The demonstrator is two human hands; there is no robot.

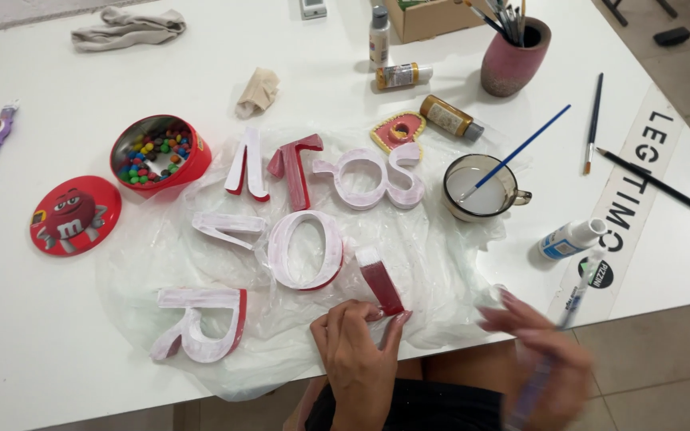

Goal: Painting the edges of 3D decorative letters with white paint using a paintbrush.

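While the left hand (358, 351) pinches the near end of a red letter piece (380, 279) lying on the clear plastic sheet (441, 271) at the counter's (25, 335) front edge, the blurred right hand (541, 351) curls its fingers around a brush (573, 299), just right of the sheet, beside a white paint bottle (570, 238).

hands (361, 359) bare, no rings/watch | nails med-long, pinkish | sleeves none | black garment at lap
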